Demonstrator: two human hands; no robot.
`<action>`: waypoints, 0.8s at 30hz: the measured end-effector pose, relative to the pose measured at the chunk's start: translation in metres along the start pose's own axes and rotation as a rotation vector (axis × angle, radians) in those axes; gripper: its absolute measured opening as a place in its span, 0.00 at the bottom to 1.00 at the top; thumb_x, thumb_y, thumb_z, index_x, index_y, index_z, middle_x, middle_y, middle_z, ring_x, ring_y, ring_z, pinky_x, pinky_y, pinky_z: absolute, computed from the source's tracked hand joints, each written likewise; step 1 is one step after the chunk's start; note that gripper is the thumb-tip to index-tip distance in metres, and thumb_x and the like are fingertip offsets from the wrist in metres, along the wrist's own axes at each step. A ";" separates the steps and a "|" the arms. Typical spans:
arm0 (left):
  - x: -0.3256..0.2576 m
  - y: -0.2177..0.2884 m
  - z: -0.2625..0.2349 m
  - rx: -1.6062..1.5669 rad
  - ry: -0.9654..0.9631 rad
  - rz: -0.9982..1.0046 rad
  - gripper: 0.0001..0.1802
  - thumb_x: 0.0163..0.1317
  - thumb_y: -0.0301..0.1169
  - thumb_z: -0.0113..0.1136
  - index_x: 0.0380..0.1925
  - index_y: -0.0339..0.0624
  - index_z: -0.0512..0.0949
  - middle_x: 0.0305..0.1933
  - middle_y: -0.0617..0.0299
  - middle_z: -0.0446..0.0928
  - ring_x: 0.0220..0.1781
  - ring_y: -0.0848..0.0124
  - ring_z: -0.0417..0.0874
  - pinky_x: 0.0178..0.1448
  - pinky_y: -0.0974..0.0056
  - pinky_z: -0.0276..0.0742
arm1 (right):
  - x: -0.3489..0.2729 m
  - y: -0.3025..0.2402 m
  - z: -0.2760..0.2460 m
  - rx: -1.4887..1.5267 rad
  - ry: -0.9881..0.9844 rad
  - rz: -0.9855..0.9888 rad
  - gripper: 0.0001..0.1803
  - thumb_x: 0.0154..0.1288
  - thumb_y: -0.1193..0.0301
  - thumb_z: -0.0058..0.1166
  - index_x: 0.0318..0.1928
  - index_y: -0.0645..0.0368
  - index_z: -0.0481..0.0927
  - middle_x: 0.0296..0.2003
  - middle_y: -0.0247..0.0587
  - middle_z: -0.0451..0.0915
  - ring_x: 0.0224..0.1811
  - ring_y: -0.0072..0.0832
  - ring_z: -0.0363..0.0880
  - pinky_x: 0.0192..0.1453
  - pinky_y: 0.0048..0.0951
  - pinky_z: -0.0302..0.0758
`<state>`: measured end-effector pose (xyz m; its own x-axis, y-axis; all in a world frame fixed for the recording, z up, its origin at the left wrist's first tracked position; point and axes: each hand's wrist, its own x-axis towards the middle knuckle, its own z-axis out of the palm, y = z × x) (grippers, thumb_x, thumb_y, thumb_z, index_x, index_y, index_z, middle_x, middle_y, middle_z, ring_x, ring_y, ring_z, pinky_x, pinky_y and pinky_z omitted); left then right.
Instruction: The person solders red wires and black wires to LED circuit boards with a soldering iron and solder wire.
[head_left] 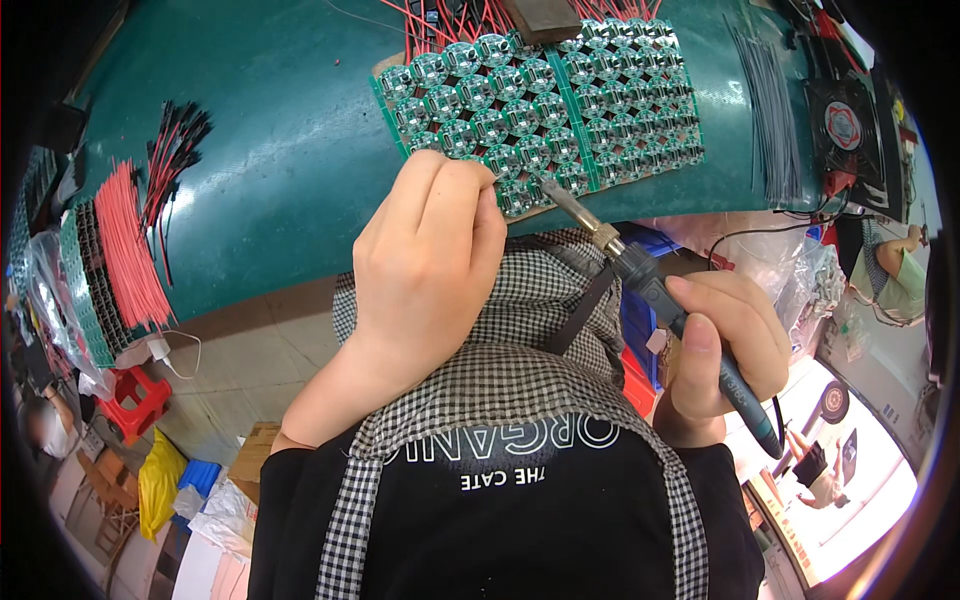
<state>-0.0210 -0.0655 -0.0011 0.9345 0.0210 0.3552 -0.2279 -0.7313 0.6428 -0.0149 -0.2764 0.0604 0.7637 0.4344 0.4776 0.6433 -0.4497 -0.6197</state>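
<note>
At the right end of the green desk (pixel 280 130) is a black fan (pixel 842 125), with grey strands (pixel 770 115) beside it. Lower down on that side are clear plastic bags (pixel 800 280), a wheel (pixel 834 400) and another person (pixel 825 478). To the left are a white plug (pixel 160 349), a red stool (pixel 138 408), a yellow bag (pixel 160 482) and a cardboard box (pixel 253 460).

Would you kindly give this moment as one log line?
left hand: at green circuit-board panel, near edge, grasp unclear; right hand: holding grey soldering iron; metal tip: over panel, contact unclear
</note>
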 end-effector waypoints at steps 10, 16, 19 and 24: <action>-0.001 -0.003 0.004 0.046 0.026 0.048 0.09 0.50 0.21 0.64 0.31 0.42 0.75 0.30 0.60 0.72 0.26 0.65 0.78 0.28 0.64 0.75 | 0.002 0.001 0.006 0.024 0.003 0.090 0.08 0.48 0.82 0.60 0.33 0.72 0.80 0.27 0.48 0.82 0.23 0.35 0.81 0.25 0.26 0.76; -0.001 -0.003 0.003 0.061 0.022 0.058 0.09 0.50 0.21 0.64 0.31 0.42 0.75 0.30 0.61 0.72 0.26 0.66 0.78 0.27 0.64 0.74 | 0.007 -0.004 0.005 0.012 -0.026 0.120 0.09 0.47 0.82 0.61 0.33 0.71 0.81 0.27 0.47 0.82 0.23 0.34 0.82 0.25 0.25 0.76; -0.002 -0.002 0.003 0.076 0.016 0.071 0.09 0.50 0.22 0.64 0.30 0.42 0.75 0.29 0.62 0.72 0.25 0.67 0.78 0.27 0.65 0.74 | 0.008 -0.007 0.006 0.011 -0.038 0.149 0.08 0.47 0.83 0.60 0.33 0.70 0.81 0.26 0.47 0.82 0.23 0.34 0.82 0.25 0.25 0.76; -0.003 -0.003 0.005 0.063 0.043 0.067 0.08 0.50 0.21 0.64 0.30 0.42 0.76 0.29 0.62 0.72 0.25 0.67 0.78 0.27 0.64 0.74 | 0.009 -0.005 0.005 -0.032 -0.028 0.024 0.06 0.49 0.85 0.58 0.31 0.71 0.79 0.27 0.48 0.82 0.22 0.35 0.81 0.23 0.26 0.77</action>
<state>-0.0217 -0.0662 -0.0075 0.9049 -0.0012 0.4256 -0.2707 -0.7733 0.5734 -0.0114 -0.2664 0.0649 0.7772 0.4451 0.4448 0.6268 -0.4845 -0.6103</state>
